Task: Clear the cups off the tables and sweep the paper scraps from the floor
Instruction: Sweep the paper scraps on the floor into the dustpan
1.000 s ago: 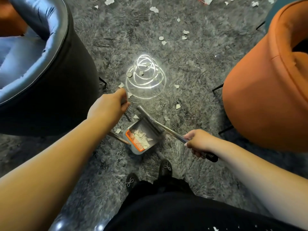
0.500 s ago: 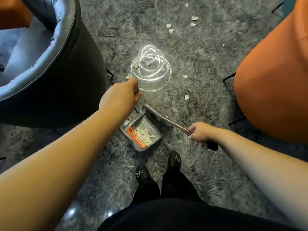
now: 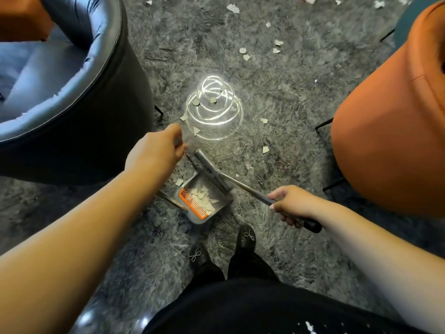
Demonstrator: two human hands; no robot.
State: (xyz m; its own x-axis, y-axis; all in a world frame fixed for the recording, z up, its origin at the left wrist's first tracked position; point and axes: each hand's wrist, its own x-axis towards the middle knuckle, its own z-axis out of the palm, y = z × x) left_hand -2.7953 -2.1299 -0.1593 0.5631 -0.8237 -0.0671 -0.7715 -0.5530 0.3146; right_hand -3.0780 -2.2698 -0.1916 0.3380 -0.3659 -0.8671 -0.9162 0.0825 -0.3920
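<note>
A grey dustpan (image 3: 218, 189) with an orange comb edge (image 3: 193, 204) rests on the shaggy grey carpet and holds several paper scraps (image 3: 202, 195). My left hand (image 3: 156, 154) is closed above and to the left of it; a thin handle rod (image 3: 171, 201) runs from the pan's back under my forearm. My right hand (image 3: 290, 204) grips the black end of a broom handle (image 3: 243, 186). The broom head (image 3: 208, 166) lies at the pan's mouth. More paper scraps (image 3: 265, 149) lie scattered ahead on the carpet. No cups are in view.
A dark blue armchair (image 3: 79, 97) stands close on the left and an orange armchair (image 3: 390, 131) on the right, each with thin black legs. A bright spiral of light (image 3: 214, 112) glows on the carpet between them. My black shoes (image 3: 245, 237) stand just behind the pan.
The view tipped down and came back up. My hands, the broom and the dustpan keep almost the same places relative to each other; the scraps in the pan look unchanged.
</note>
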